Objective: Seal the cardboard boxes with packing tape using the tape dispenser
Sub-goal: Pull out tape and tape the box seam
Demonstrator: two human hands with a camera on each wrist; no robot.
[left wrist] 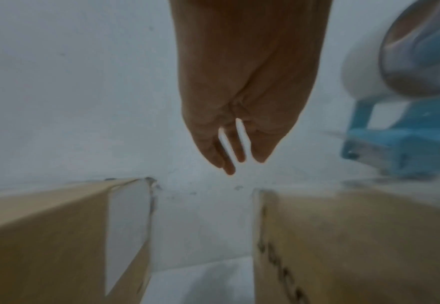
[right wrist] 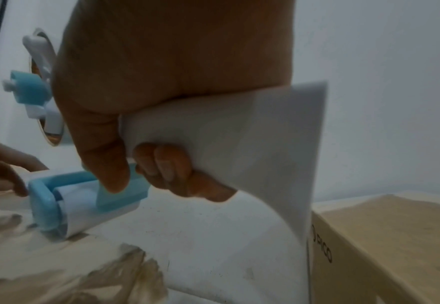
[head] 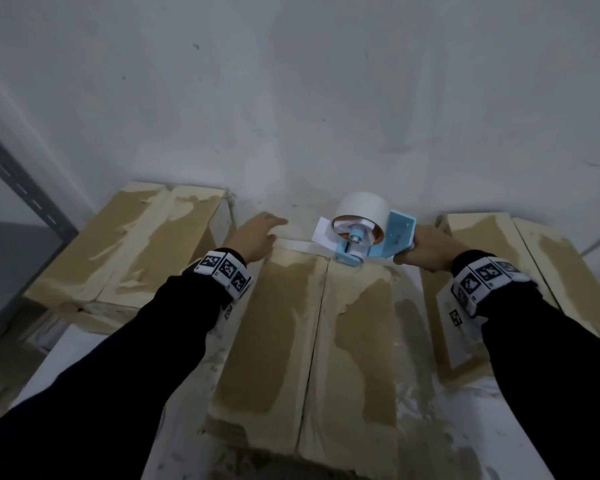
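Note:
The middle cardboard box (head: 284,341) has its flaps closed, with the seam running away from me. At its far edge stands a light-blue tape dispenser (head: 371,242) carrying a white tape roll (head: 361,206). My right hand (head: 426,249) grips its handle; in the right wrist view my right hand (right wrist: 135,154) is curled round the handle and the dispenser's roller (right wrist: 58,207) presses on the box top. A white tape strip (head: 297,244) leads left from the dispenser. My left hand (head: 257,233) hovers with straight fingers (left wrist: 229,162) over the box's far left corner, beside the strip.
A second box (head: 125,244) stands at the left and a third box (head: 499,271) at the right, both close to the middle one. A white wall (head: 326,98) rises right behind all three. A grey metal upright (head: 25,188) is at the far left.

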